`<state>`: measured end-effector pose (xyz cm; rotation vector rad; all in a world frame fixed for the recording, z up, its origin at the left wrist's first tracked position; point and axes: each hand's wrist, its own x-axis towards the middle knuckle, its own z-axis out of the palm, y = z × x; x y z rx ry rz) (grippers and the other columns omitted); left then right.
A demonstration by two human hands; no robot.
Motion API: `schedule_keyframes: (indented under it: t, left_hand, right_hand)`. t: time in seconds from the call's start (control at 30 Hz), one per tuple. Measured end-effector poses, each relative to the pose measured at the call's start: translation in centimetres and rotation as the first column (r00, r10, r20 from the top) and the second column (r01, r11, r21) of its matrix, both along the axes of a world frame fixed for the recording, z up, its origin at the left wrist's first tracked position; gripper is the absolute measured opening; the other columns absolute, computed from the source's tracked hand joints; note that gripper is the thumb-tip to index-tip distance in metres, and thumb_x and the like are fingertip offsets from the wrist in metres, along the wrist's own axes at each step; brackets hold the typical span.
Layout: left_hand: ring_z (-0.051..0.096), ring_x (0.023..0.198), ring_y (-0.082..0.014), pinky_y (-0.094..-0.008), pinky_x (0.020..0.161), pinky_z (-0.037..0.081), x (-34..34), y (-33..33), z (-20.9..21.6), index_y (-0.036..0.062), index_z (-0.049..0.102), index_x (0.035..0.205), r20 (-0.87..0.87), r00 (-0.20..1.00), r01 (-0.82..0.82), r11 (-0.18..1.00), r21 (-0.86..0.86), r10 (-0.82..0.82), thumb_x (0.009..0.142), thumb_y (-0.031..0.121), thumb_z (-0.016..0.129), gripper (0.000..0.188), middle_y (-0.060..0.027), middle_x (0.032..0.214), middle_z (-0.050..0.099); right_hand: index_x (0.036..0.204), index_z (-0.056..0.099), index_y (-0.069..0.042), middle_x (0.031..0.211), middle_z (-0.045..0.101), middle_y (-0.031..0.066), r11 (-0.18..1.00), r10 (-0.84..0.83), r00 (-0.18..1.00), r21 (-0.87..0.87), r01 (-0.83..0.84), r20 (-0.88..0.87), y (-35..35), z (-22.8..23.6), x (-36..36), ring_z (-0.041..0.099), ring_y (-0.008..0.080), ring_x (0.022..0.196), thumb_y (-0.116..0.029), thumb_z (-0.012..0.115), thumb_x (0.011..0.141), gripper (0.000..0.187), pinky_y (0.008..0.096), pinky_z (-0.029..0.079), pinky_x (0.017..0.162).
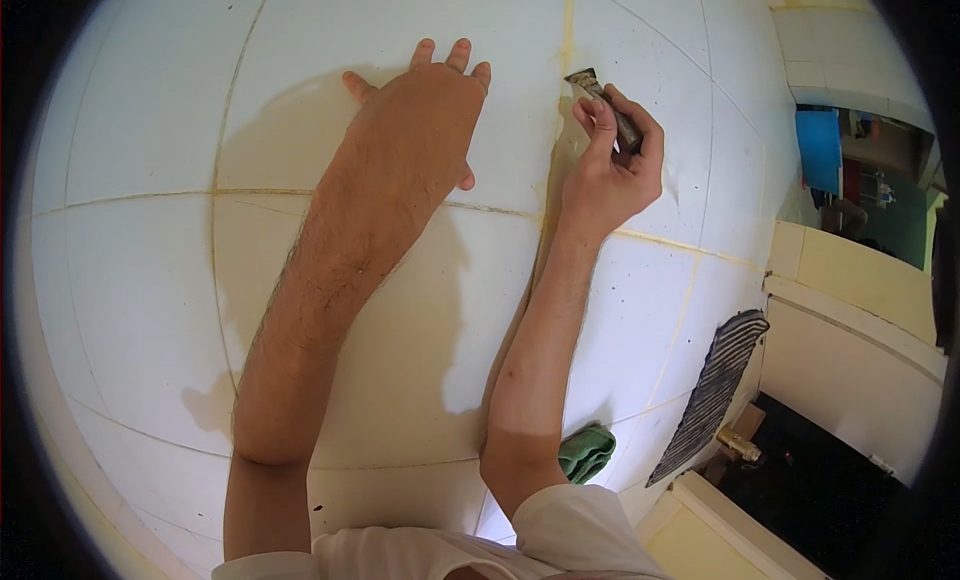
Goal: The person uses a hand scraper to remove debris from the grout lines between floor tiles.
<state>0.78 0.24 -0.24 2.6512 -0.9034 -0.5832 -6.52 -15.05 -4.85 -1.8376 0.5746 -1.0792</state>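
Observation:
My left hand (pixel 415 120) rests on the pale tiled floor (pixel 390 400) with its fingers spread, holding nothing. My right hand (pixel 615 170) is closed around the dark handle of a small scraper (pixel 627 130). Its short, flat blade points up and left, close to a yellowish grout line (pixel 568 30) between the tiles. Whether the blade touches the floor I cannot tell. Part of the handle is hidden behind the fingers of my right hand.
A crumpled green cloth (pixel 588 452) lies by my right elbow. Farther right is a dark striped mat (pixel 715 390), close to a doorway with a dark space beyond. A gold-coloured object (pixel 738 443) is at that opening. Something blue (pixel 820 150) shows at the upper right.

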Motion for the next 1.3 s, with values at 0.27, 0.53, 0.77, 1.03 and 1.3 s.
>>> schedule_keyframes:
  t: [0.27,0.53,0.77,1.03,1.3]
  left_hand:
    - [0.025,0.154,-0.0318,-0.0744,0.116,0.028,-0.1,-0.1,-0.2,0.0154,0.04,0.155,0.01,1.0,-0.001,1.0,-0.023,0.002,0.067,0.011,0.088,0.101,-0.0051,0.167,0.029]
    - [0.025,0.154,-0.0326,-0.0747,0.115,0.028,-0.1,0.2,-0.4,0.015,0.041,0.155,0.024,1.0,-0.004,0.999,-0.043,0.005,0.065,0.011,0.088,0.101,-0.0053,0.166,0.03]
    - [0.026,0.154,-0.0322,-0.0743,0.115,0.029,-0.2,0.1,-0.3,0.0153,0.041,0.155,0.02,1.0,-0.004,1.0,-0.031,0.004,0.067,0.01,0.087,0.1,-0.0052,0.166,0.031]
    - [0.026,0.154,-0.032,-0.0734,0.115,0.031,-0.2,0.1,-0.2,0.0155,0.041,0.155,0.035,0.999,0.0,1.0,-0.013,0.001,0.068,0.01,0.087,0.099,-0.0054,0.166,0.03]
    - [0.026,0.153,-0.0321,-0.0731,0.116,0.03,-0.2,0.3,0.2,0.0159,0.039,0.156,0.026,1.0,0.0,1.0,-0.008,0.0,0.068,0.011,0.088,0.1,-0.0043,0.166,0.03]
  right_hand:
    - [0.105,0.069,0.005,0.115,0.073,0.0189,0.994,0.069,0.997,-0.087,-0.071,-0.023,-0.5,-0.7,0.0,0.076,0.0222,0.089,0.007,0.062,0.093,0.014,0.0299,0.062,0.076]
    - [0.101,0.076,0.002,0.107,0.075,0.0129,0.937,-0.07,0.983,-0.35,0.006,-0.17,-0.8,-0.9,0.1,0.074,0.0238,0.087,0.006,0.067,0.082,0.021,0.0302,0.059,0.073]
    - [0.095,0.075,0.002,0.101,0.075,0.011,0.919,-0.088,0.985,-0.394,0.024,-0.147,-0.6,-0.9,-0.1,0.073,0.0214,0.083,0.005,0.069,0.081,0.015,0.0295,0.059,0.07]
    - [0.098,0.079,0.0,0.106,0.077,0.0099,0.944,-0.077,0.97,-0.329,-0.003,-0.229,-0.4,-0.8,-0.1,0.073,0.0179,0.09,0.004,0.07,0.085,0.017,0.0265,0.059,0.075]
    - [0.101,0.079,0.0,0.102,0.077,0.0093,0.96,-0.177,0.959,-0.254,0.118,-0.223,-0.2,-0.7,-0.1,0.071,0.0172,0.083,0.0,0.074,0.086,0.016,0.0272,0.055,0.069]
